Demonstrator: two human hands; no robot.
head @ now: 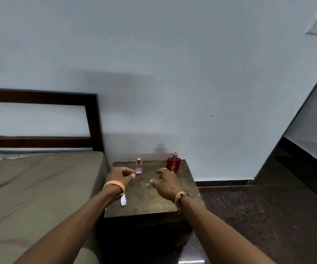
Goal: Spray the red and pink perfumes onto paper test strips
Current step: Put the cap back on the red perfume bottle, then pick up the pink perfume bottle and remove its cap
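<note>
A small pink perfume bottle (138,166) stands upright near the back of a dark wooden bedside table (146,197). To its right stands a larger red perfume bottle (173,162). My left hand (120,176) hovers just left of the pink bottle, fingers loosely curled, holding nothing. My right hand (164,182) hovers in front of the red bottle, fingers relaxed and empty. White paper test strips (123,200) lie at the table's left edge, partly hidden under my left wrist.
A bed with a brown cover (35,187) and dark headboard (92,121) adjoins the table on the left. A pale wall stands behind. Dark floor (249,216) and a dark cabinet (296,164) lie to the right.
</note>
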